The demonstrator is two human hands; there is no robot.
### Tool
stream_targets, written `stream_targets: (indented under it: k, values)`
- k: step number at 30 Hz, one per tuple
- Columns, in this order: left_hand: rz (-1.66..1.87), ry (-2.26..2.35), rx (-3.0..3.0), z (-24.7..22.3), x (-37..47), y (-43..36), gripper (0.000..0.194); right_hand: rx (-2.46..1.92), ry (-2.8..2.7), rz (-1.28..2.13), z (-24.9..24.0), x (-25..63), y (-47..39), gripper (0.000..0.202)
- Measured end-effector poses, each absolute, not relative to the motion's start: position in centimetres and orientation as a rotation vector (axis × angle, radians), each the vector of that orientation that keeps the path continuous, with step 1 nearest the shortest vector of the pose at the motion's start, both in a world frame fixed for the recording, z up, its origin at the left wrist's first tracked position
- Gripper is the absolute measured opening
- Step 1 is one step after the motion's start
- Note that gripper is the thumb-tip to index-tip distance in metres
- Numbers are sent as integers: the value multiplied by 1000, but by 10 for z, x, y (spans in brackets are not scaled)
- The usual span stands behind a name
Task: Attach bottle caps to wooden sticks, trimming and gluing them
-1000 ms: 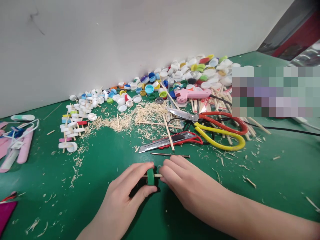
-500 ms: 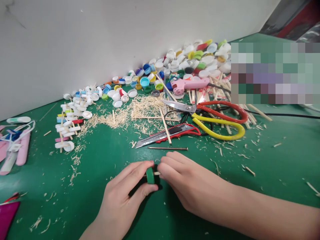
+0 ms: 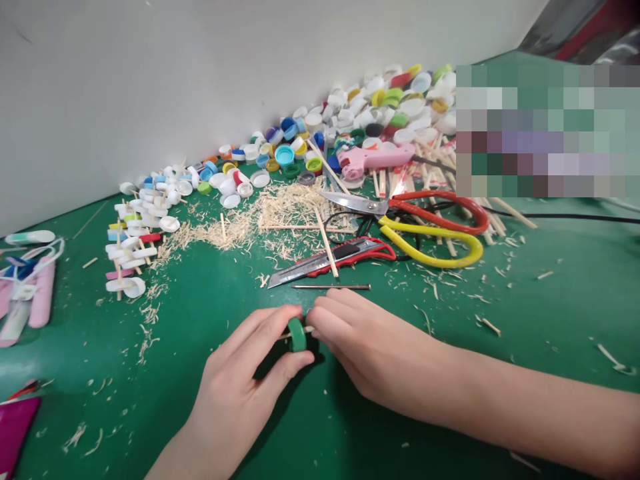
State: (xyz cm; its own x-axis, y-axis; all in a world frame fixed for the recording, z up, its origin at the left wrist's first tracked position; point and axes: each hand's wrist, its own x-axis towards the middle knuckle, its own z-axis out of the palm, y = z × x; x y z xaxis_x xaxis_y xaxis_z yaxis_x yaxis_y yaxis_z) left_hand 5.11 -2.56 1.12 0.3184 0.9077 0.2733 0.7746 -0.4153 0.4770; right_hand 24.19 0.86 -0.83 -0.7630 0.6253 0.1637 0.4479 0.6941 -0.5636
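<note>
White caps on sticks (image 3: 130, 245) sit grouped at left on the green surface (image 3: 200, 293). Right of them, I record the left hand (image 3: 240, 370) clamped on a green cap (image 3: 297, 335), thumb below, fingers above; the cap stands on edge around a thin wooden stick (image 3: 309, 329), between the hands. The right hand (image 3: 357, 340) appears pinched on the stick's right end, close beside the cap. I judge the step in hand as working the stick through the cap; the next move calls for a steady cap and straight pressure. Not verifiable: the right fingertips, the stick's covered end, and whatever the pixelated patch (image 3: 545, 133) conceals.
</note>
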Motion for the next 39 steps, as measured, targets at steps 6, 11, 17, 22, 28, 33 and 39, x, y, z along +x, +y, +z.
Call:
stream_targets:
  k: [6, 11, 17, 22, 28, 33, 39]
  values:
    - [644, 1452, 2362, 10, 46, -25, 30, -979, -2392, 839, 9, 240, 8, 24]
    - [607, 1410, 2418, 3, 53, -22, 17, -1136, -2364, 807, 7, 233, 7, 36]
    - [565, 1407, 2800, 1, 63, -12, 27, -1218, -2445, 440, -1, 222, 15, 37]
    - [558, 1514, 2868, 1, 63, -8, 29, -1467, -2625, 457, 13, 214, 22, 31]
    - [559, 1520, 2884, -1, 62, -8, 42, -1468, -2869, 326, 26, 207, 23, 13]
    - [556, 1559, 2920, -1, 62, -9, 46, -1675, -2779, 434, 31, 202, 24, 20]
    - [491, 1633, 2998, -1, 63, -10, 46, -1531, -2916, 390, 35, 200, 27, 17]
